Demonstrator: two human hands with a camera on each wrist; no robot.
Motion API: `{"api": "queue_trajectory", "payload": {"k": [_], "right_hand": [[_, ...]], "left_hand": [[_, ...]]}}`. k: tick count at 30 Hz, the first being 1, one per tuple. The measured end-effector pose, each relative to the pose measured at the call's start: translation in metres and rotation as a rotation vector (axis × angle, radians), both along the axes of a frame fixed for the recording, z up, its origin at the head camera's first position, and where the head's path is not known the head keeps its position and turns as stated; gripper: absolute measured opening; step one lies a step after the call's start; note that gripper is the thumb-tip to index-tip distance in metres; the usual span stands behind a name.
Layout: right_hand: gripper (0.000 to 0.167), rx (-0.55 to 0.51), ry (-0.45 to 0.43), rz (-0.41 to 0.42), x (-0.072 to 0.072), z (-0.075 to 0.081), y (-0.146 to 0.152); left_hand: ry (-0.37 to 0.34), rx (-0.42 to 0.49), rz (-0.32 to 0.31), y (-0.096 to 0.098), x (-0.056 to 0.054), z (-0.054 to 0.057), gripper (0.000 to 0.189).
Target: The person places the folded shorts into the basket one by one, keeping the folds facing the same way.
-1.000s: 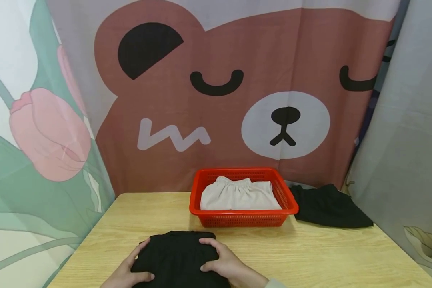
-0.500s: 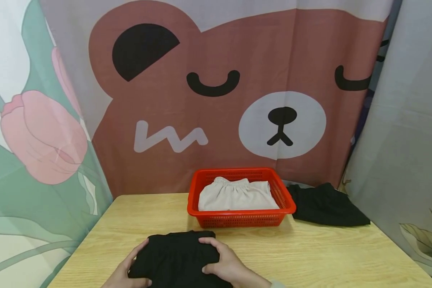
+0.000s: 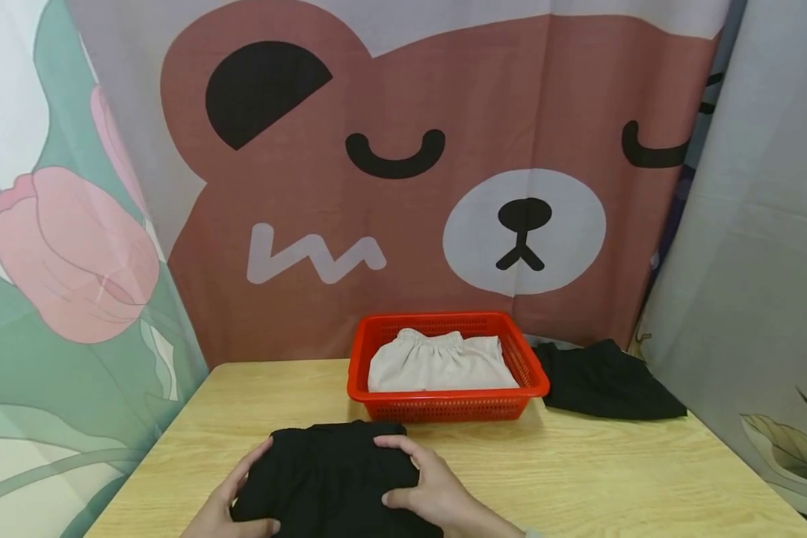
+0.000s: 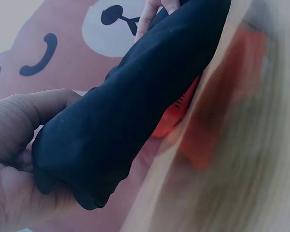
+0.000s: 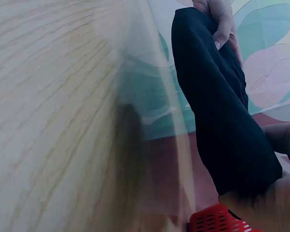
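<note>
Both hands hold a folded black garment (image 3: 336, 478), softly gathered below its top edge, at the front of the table. My left hand (image 3: 232, 501) grips its left side, thumb on the near face and fingers around the far edge. On the opposite side my right hand (image 3: 437, 486) pinches it the same way. In the left wrist view the garment (image 4: 120, 101) is a thick folded bundle between thumb and fingers. The right wrist view shows the garment (image 5: 222, 111) raised off the tabletop, with a dark reflection below it.
Behind the garment stands a red perforated basket (image 3: 444, 407) holding a folded white garment (image 3: 440, 362) with a gathered waistband. Another black cloth (image 3: 612, 381) lies right of the basket. The wooden table (image 3: 612, 478) ends at a bear-print curtain (image 3: 323, 194).
The black garment has come up slightly and looks a bit larger, with both hands still gripping its sides. The whole scene has shifted a little left in the head view.
</note>
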State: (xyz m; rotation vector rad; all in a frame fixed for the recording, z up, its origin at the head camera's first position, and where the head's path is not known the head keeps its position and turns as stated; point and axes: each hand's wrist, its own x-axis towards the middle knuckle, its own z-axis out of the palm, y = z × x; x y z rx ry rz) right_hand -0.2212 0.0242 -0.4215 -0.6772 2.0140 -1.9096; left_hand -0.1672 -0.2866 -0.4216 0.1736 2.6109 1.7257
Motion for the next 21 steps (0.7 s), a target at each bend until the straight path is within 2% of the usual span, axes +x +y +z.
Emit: {"api": "queue_trajectory", "payload": {"k": [5,9,14,21], "right_hand": [[0.068,0.002,0.063,0.022,0.002,0.008,0.007],[0.067,-0.011,0.062,0.032,0.005,0.014,0.009],[0.066,-0.006,0.048,0.027,0.007,0.025,0.015],[0.064,0.005,0.048,0.015,0.006,0.039,0.027]], "left_hand": [[0.004,0.032,-0.007,0.003,0.003,0.009,0.098],[-0.006,0.057,-0.03,0.002,0.007,0.015,0.098],[-0.039,0.076,-0.014,0.008,0.011,0.026,0.099],[0.029,0.023,0.009,0.025,0.012,0.046,0.097]]}}
